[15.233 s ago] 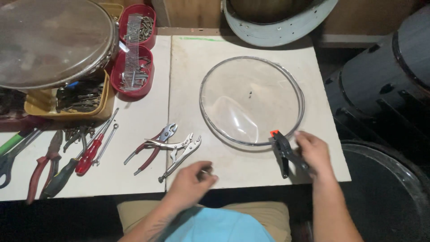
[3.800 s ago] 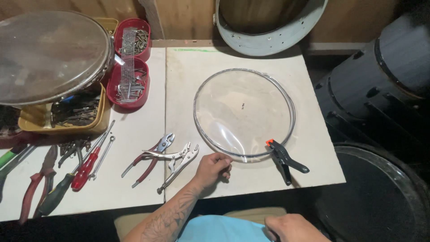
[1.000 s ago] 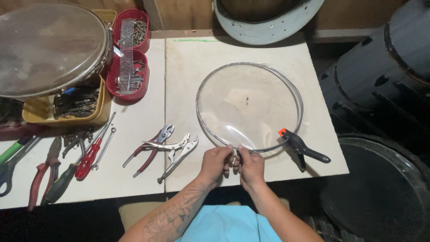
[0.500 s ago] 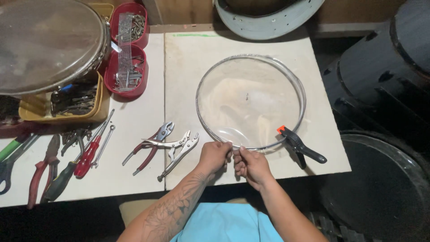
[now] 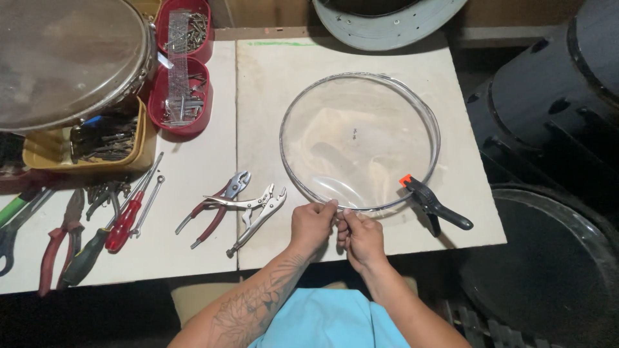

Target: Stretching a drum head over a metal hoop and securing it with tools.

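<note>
A round clear drum skin in a thin metal hoop [image 5: 358, 138] lies flat on the white table [image 5: 271, 71]. My left hand [image 5: 313, 225] and my right hand [image 5: 361, 237] meet at its near edge, and the fingertips of both pinch the hoop side by side. A black spring clamp with orange tips [image 5: 435, 206] is clipped on the hoop's near right edge, just right of my right hand. Whether anything small sits between my fingers is hidden.
Red-handled pliers [image 5: 216, 206] and locking pliers [image 5: 258, 216] lie left of my left hand. Screwdrivers [image 5: 126, 219] and more pliers lie at the far left. Red trays of screws [image 5: 184, 77], a yellow tray [image 5: 45, 151] and a drum [image 5: 64, 58] stand at the back left. Black drum shells [image 5: 554, 116] stand off the table's right.
My right hand let go of the clamp, dropped away, then came up to join my left hand at the hoop's near edge. Over the last second both hands stay there.
</note>
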